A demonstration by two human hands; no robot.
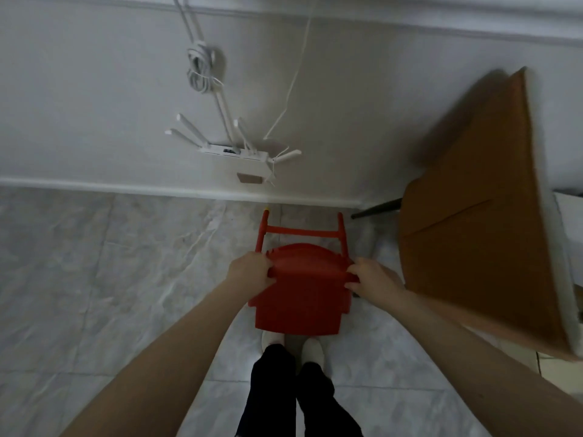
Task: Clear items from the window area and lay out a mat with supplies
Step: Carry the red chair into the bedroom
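The red chair (301, 291) hangs above the floor, just before the wall, gripped at its 2 sides: left hand (250, 270) and right hand (372, 279) fingers clamped. Swinging it could strike the router (235, 152) or the table (482, 212) beside it.

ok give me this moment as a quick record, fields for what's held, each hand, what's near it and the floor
held item: red plastic chair, seen from above
left hand: left hand grips the chair's left edge
right hand: right hand grips the chair's right edge
to the right: brown table, close beside the chair, with a dark leg showing
at the wall: white router with antennas, and a bundle of cables hanging above it
floor: grey marbled tiles
feet: light slippers just below the chair
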